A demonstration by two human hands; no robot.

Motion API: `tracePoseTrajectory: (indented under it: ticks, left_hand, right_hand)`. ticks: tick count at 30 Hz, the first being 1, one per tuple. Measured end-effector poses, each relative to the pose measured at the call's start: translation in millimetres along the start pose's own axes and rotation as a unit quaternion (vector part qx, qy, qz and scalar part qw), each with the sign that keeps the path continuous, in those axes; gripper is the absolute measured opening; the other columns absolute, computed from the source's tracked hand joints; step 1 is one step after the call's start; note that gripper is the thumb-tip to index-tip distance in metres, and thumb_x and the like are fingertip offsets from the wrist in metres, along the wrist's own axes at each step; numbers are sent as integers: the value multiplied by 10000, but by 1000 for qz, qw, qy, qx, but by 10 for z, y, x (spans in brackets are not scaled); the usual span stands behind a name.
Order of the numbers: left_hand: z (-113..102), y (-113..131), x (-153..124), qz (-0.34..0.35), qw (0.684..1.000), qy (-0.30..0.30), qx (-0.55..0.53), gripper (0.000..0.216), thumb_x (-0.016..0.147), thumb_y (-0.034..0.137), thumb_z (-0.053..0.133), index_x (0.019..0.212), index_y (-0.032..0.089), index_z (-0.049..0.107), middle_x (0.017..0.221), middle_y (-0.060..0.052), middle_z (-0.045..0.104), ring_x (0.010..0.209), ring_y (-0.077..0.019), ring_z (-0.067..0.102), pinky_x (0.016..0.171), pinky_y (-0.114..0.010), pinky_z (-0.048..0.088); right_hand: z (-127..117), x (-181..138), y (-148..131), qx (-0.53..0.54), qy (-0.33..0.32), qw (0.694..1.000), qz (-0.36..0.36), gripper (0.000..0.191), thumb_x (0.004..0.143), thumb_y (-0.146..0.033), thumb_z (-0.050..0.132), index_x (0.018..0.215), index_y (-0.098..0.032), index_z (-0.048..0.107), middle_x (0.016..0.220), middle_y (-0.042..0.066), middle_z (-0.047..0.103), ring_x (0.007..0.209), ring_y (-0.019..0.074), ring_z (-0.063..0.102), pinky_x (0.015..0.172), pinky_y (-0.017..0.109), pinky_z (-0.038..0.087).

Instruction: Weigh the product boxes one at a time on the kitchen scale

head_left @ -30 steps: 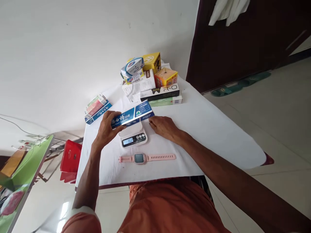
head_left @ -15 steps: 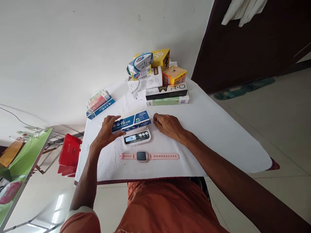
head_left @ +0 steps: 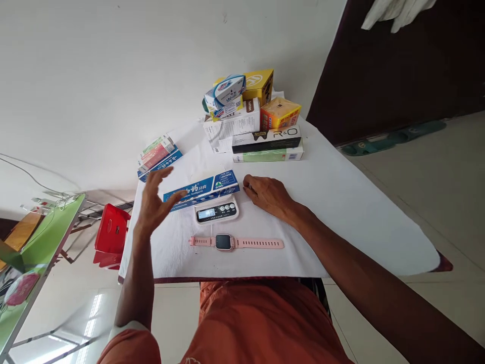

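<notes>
A blue toothpaste box (head_left: 206,189) lies across a small white digital scale (head_left: 216,213), its left end reaching past the scale. Just left of that end, my left hand (head_left: 154,202) is open, thumb and fingers spread, with a gap to the box. My right hand (head_left: 265,194) rests on the cloth beside the box's right end, fingers curled closed; whatever is inside them, if anything, is hidden. The scale's display is lit, but its digits are too small to read. In front of it a pink-strapped smartwatch (head_left: 224,242) lies stretched out flat.
Several boxes are piled at the back, among them a black-and-white R&O box (head_left: 267,140) and an orange box (head_left: 281,112). Smaller cartons (head_left: 155,152) sit atop another blue box at the left. A red stool (head_left: 110,235) and a green table (head_left: 56,232) stand beyond the left edge.
My left hand has let go of the toothpaste box and drawn back to the left, its fingers opening. The box stays on the scale. My right hand keeps its place beside it.
</notes>
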State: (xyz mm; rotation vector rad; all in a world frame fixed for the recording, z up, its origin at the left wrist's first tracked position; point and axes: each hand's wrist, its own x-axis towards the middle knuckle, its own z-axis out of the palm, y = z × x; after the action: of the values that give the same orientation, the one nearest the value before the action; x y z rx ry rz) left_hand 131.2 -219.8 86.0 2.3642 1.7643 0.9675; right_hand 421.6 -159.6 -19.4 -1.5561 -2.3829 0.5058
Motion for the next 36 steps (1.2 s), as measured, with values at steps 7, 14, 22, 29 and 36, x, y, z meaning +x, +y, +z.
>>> tracePoseTrajectory:
  ticks: [7,14,22,29,36]
  left_hand:
    - [501,-9,-137,5,986,-146,77,558,949,442,687,1443,270,493,1357,-110,602,1264,-286,570,1064,-471,447]
    - [292,-340,-16,-29,993,-82,79,455,948,394,682,1366,275,545,1300,-88,621,1206,-272,600,1016,-432,462]
    - [169,-1399,463,-142,973,-59,173,478,862,335,737,1312,260,595,1306,-138,590,1285,-367,522,1090,-537,389]
    - [327,-1786,604,-135,959,-47,244,465,861,295,722,1314,245,627,1402,-195,523,1323,-426,447,1075,-586,361]
    - [364,-1769,791,-108,953,-73,274,433,853,167,665,1284,205,640,1343,-206,577,1307,-430,479,1085,-581,333]
  right_hand:
    - [82,20,61,4,28,999,-19,184,1002,-237,465,1057,-207,638,995,80,770,844,235,695,654,306,365]
    - [123,20,74,5,40,999,-23,180,997,-237,437,990,-215,615,895,58,749,771,217,668,642,308,352]
    - [140,33,89,15,47,999,-24,177,982,-216,424,961,-227,599,862,44,730,730,204,639,616,296,320]
    - [149,35,89,17,48,999,-17,210,989,-207,399,963,-221,607,851,40,724,691,188,611,605,287,311]
    - [98,36,59,6,27,1000,-6,203,1014,-200,412,1012,-201,615,963,60,752,773,187,648,623,290,310]
